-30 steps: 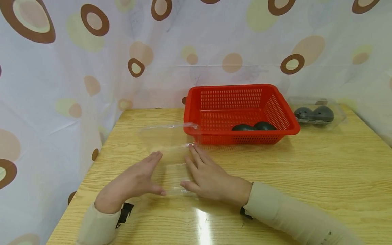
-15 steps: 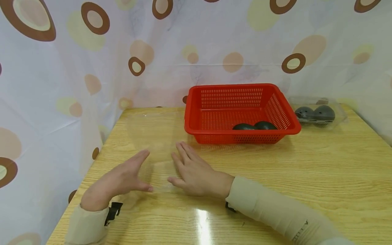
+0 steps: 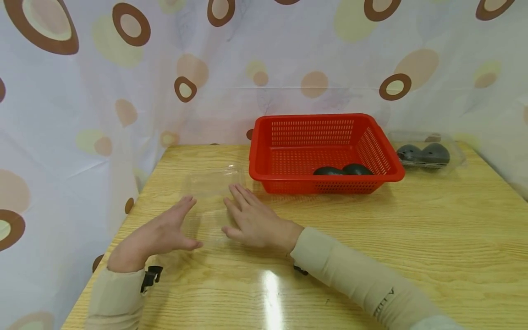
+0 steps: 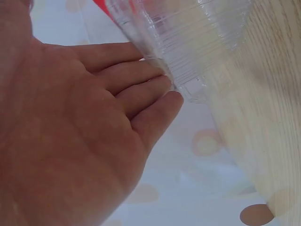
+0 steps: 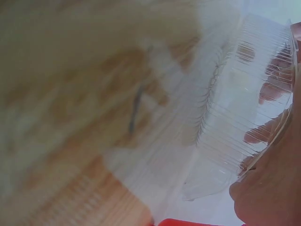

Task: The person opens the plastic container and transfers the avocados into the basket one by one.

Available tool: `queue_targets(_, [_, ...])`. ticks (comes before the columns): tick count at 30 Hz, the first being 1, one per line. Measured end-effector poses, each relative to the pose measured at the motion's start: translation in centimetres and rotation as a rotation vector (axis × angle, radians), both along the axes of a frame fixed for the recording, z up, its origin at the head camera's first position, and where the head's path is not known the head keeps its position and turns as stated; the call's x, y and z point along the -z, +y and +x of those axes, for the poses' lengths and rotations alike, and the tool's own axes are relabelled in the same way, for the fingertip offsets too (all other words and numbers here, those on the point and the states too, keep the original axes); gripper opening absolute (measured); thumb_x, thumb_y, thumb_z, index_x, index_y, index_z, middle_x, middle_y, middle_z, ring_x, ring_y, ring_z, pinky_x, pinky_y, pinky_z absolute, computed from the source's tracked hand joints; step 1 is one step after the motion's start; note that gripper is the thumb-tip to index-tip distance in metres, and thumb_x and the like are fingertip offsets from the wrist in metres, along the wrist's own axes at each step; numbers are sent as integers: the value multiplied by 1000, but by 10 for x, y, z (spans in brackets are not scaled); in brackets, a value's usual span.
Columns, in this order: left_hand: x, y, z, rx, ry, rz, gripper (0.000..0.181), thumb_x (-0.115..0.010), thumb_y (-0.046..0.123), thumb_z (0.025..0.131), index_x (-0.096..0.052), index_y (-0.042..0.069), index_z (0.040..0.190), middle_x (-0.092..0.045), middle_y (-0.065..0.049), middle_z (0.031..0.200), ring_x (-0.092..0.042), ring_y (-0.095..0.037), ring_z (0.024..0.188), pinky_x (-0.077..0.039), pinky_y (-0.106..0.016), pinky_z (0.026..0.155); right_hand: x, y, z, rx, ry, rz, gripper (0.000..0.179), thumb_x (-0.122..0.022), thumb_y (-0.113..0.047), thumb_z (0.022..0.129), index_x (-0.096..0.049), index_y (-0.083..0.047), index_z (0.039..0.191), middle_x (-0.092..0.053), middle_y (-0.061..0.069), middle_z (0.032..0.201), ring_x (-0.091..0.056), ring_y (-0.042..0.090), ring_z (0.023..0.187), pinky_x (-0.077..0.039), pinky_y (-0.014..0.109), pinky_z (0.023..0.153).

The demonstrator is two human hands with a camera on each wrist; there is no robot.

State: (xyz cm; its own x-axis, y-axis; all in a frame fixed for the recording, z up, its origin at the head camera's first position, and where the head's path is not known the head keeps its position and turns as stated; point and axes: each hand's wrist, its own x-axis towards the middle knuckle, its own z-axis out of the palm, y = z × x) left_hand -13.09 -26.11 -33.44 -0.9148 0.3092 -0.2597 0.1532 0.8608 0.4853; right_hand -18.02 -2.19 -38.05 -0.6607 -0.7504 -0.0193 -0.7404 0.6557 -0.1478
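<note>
The palm of the left hand (image 4: 84, 127) fills the left side, its fingers (image 4: 157, 110) extended side by side—their tips against the edge of a clear, ribbed plastic container (image 4: 200, 44). The container slants across the top, with a bit of something red (image 4: 104, 6) behind it. Wood-grained table (image 4: 275, 99) runs down the right—pale spotted cloth (image 4: 178, 174) lies beyond.
</note>
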Motion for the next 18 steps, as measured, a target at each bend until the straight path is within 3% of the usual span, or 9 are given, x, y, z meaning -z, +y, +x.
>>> queue_targets(10, [5, 4, -5, -19, 48, 3, 115, -81, 45, 78, -13, -7, 155, -11, -31, 162, -15, -50, 148, -23, -66, 116, -2, 4, -7, 12, -57, -92, 78, -33, -59, 102, -18, -7, 159, 0, 16, 167, 0, 32, 156, -7, 42, 127])
queue_targets(18, [6, 1, -2, -17, 106, -14, 111, -80, 43, 80, -14, -5, 156, -9, -33, 161, -13, -54, 147, -25, -70, 113, -19, 30, 7, 4, -145, -260, 74, -38, -55, 103, -20, -11, 159, -9, 7, 168, -3, 25, 156, -12, 44, 127])
